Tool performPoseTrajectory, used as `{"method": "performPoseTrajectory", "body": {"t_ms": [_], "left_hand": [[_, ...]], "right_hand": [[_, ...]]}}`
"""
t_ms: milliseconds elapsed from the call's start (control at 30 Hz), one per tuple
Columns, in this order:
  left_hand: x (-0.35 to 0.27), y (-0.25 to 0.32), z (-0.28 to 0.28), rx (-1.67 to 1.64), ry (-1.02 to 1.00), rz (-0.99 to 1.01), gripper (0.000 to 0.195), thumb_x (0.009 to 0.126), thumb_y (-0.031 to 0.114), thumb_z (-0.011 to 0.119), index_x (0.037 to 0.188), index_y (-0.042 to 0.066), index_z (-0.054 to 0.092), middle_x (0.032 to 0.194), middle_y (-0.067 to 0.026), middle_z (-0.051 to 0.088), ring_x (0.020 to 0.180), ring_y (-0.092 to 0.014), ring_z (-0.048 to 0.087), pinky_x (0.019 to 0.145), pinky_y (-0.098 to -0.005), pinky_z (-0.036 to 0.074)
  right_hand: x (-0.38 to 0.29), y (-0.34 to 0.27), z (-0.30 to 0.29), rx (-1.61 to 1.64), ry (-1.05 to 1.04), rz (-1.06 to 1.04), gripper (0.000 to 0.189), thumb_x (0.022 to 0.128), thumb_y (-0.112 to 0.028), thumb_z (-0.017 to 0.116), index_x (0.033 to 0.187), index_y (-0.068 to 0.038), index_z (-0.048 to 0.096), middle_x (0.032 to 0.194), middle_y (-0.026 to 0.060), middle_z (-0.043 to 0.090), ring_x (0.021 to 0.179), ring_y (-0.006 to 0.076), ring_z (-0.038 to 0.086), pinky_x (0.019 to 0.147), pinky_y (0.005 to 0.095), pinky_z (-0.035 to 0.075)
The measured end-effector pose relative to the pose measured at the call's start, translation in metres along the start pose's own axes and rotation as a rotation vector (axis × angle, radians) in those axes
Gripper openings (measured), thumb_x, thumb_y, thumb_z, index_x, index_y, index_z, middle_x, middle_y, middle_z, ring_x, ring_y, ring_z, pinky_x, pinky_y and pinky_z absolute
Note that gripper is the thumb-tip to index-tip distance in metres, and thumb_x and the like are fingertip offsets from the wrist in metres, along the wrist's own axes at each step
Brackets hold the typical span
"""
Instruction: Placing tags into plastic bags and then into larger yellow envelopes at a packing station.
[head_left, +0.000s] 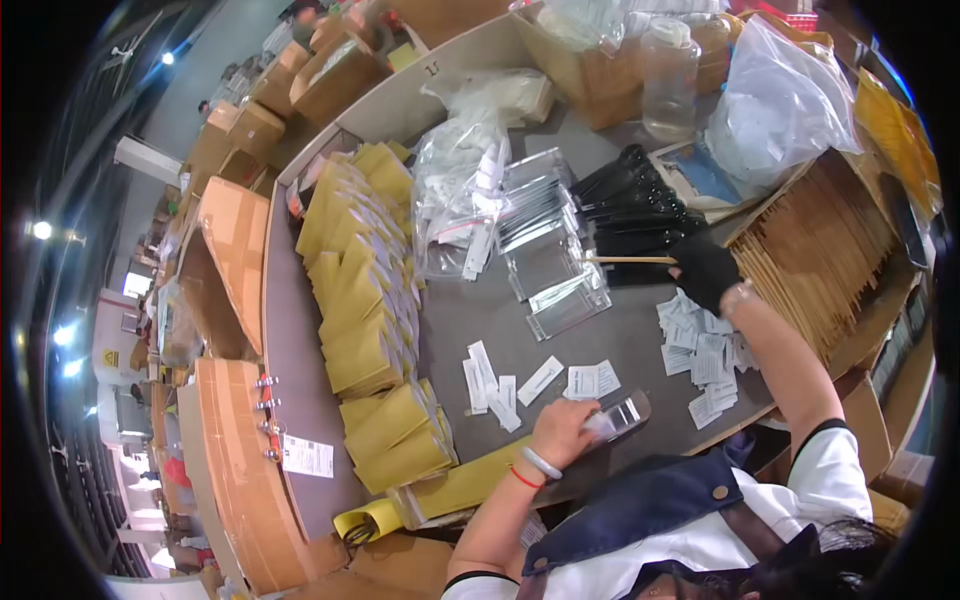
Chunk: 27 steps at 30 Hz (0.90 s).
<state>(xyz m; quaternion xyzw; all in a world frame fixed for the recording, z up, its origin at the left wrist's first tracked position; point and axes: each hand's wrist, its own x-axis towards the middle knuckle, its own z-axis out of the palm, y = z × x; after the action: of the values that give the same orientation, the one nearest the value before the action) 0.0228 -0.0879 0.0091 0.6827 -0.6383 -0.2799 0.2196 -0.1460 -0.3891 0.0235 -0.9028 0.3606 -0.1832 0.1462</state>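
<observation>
My left hand, bare with a bangle and a red string at the wrist, grips a clear plastic case near the table's front edge. My right hand, in a black glove, holds a thin wooden stick pointing left. Below the right hand lies a pile of small printed white packets; two or so more packets lie just above the left hand. White paper strips are scattered left of them. Clear plastic cases are stacked mid-table, beside bundled black items.
Rows of yellow padded envelopes line the left side. A cardboard box of wooden sticks stands at right. Behind are a plastic bag of white items, a clear bottle and a bulging plastic bag. A raised board edges the table.
</observation>
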Motion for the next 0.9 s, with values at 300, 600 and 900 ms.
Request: {"method": "performPoseTrajectory", "body": {"t_ms": [300,600,900], "left_hand": [[-0.052,0.009,0.041,0.176,0.288,-0.026,0.045,0.067,0.013,0.075,0.110,0.009,0.061,0.103,-0.0050,0.057,0.092,-0.027,0.053,0.079,-0.0388,0.045],[-0.091,0.025,0.054,0.306,0.293,-0.114,0.050,0.069,0.020,0.073,0.116,0.012,0.061,0.120,0.0016,0.056,0.095,-0.024,0.052,0.077,-0.0375,0.041],[-0.113,0.013,0.051,0.281,0.335,-0.149,0.055,0.071,0.020,0.071,0.123,0.008,0.057,0.124,-0.0030,0.054,0.109,-0.027,0.049,0.085,-0.0400,0.042]], "right_hand": [[0.027,0.012,0.041,-0.255,-0.343,-0.050,0.015,0.076,-0.024,0.065,0.080,-0.010,0.067,0.083,0.0135,0.065,0.084,0.0317,0.064,0.071,0.0425,0.051],[-0.051,-0.076,0.019,0.153,-0.091,-0.546,0.013,0.068,-0.022,0.071,0.066,-0.012,0.062,0.065,0.0081,0.056,0.063,0.0279,0.057,0.055,0.0400,0.045],[-0.126,-0.135,0.044,0.173,-0.477,-0.566,0.019,0.076,-0.026,0.066,0.091,-0.015,0.067,0.077,0.0086,0.061,0.075,0.0269,0.062,0.064,0.0399,0.049]]}}
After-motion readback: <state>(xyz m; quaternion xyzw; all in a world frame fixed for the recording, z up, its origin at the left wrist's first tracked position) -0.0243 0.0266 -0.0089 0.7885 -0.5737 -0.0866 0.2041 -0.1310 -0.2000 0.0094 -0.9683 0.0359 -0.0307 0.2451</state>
